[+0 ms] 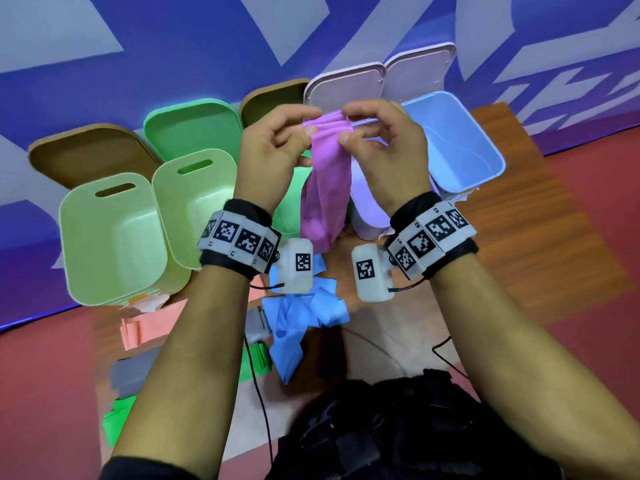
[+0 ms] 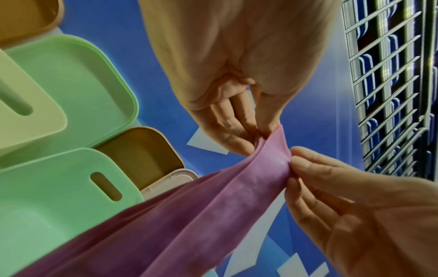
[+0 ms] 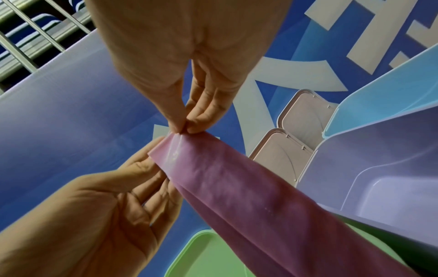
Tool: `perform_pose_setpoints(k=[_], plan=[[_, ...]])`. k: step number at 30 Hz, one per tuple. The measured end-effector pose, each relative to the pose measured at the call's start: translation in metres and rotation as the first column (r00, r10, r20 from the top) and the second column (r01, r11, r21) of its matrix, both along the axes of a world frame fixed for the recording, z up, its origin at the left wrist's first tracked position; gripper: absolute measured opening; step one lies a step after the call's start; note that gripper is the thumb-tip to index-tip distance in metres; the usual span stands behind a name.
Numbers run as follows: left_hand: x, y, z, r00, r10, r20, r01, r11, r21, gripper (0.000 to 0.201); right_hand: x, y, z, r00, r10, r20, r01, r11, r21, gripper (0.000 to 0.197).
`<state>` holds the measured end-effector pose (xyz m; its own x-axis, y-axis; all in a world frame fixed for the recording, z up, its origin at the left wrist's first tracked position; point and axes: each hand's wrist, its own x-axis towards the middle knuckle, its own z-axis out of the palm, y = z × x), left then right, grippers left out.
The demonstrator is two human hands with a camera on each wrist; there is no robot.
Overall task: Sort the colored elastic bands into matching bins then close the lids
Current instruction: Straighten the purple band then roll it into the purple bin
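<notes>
Purple band: smooth, flat, limp | left hand, right hand: both pinch its top edge

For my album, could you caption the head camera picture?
Left hand and right hand pinch the top of a pink-purple stretchy elastic band above open pastel plastic bins.

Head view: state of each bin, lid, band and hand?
Pink-purple elastic band: lifted, hanging, top edge pinched by both hands.
Left hand: grip on the band.
Right hand: grip on the band.
Light blue plastic bin: open.
Lavender plastic bin: open, lid raised.
Two pale green plastic bins: open.
Blue elastic band: loose on the table.
</notes>
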<state>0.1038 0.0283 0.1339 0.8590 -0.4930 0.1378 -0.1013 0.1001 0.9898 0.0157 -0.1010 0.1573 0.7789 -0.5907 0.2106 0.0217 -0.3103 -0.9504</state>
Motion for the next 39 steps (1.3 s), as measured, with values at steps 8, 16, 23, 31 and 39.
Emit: perform_pose_setpoints(k=[8, 16, 23, 31, 39], plan=[[-0.012, -0.006, 0.005, 0.999, -0.040, -0.008, 0.040, 0.999, -0.026, 0.025, -0.012, -0.008, 0.005, 0.999, -0.026, -0.031, 0.022, 0.993, -0.120, 0.032], [-0.036, -0.023, 0.010, 0.998, 0.044, -0.055, -0.045, 0.999, -0.021, 0.018, -0.027, -0.029, 0.000, 0.997, 0.054, -0.063, -0.063, 0.986, -0.155, 0.030], [-0.076, -0.055, 0.011, 0.983, 0.184, -0.014, -0.184, 0.983, 0.002, 0.015, -0.047, -0.070, -0.008, 0.986, 0.167, 0.019, -0.161, 0.973, -0.165, 0.030], [-0.128, -0.119, 0.023, 0.974, 0.226, 0.026, -0.226, 0.974, 0.011, 0.014, -0.090, -0.141, 0.001, 0.955, 0.294, 0.049, -0.279, 0.939, -0.200, 0.027], [-0.147, -0.149, 0.033, 0.970, 0.241, 0.007, -0.241, 0.970, 0.021, 0.021, -0.105, -0.176, 0.017, 0.928, 0.369, -0.058, -0.368, 0.875, -0.316, 0.021]])
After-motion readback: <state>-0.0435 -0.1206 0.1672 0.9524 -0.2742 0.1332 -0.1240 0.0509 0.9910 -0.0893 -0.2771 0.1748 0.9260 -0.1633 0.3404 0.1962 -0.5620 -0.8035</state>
